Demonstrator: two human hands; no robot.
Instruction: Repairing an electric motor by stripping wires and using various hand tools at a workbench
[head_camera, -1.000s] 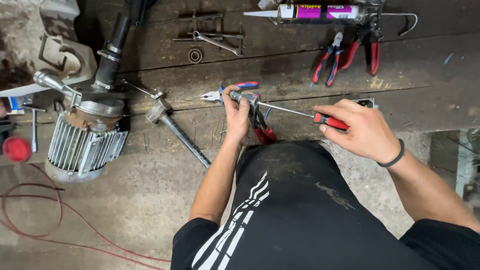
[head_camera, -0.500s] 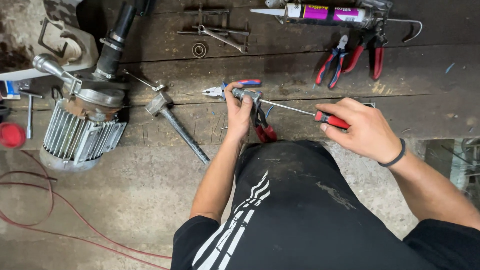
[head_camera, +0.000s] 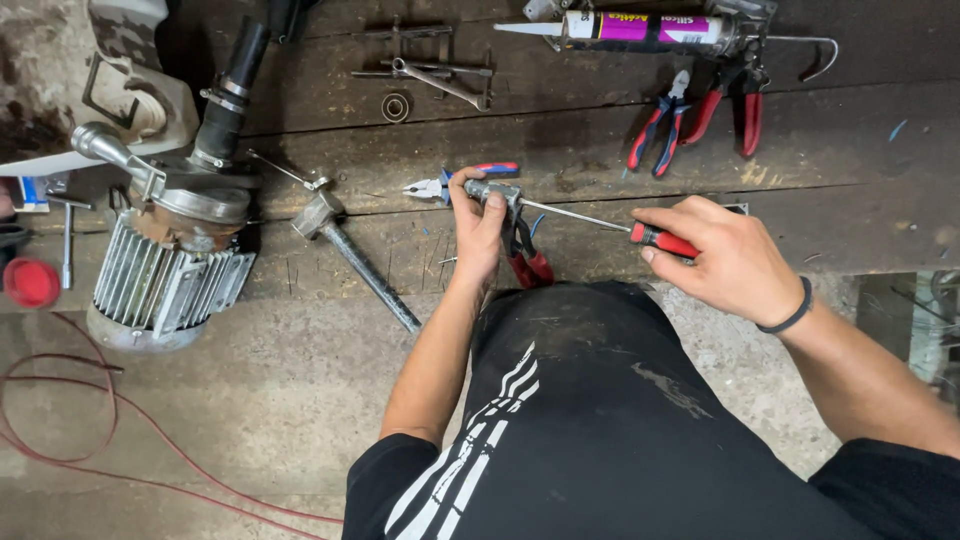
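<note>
Unmoved since earlier: left hand clamps small metal part, mostly hidden; right hand closed around screwdriver, handle largely covered; tip obscured.

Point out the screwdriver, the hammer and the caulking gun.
screwdriver (head_camera: 662, 240), head view, on the red handle at the right hand.
hammer (head_camera: 368, 272), head view, mid-handle.
caulking gun (head_camera: 640, 28), head view, on the tube.

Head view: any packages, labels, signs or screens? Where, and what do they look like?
Sealant cartridge in a caulking gun: top edge, lying sideways; black tube with magenta and white label, pale nozzle pointing left.
Small blue-and-white box or card: far left edge, partly hidden; kind unclear.
No signs or screens.
</note>
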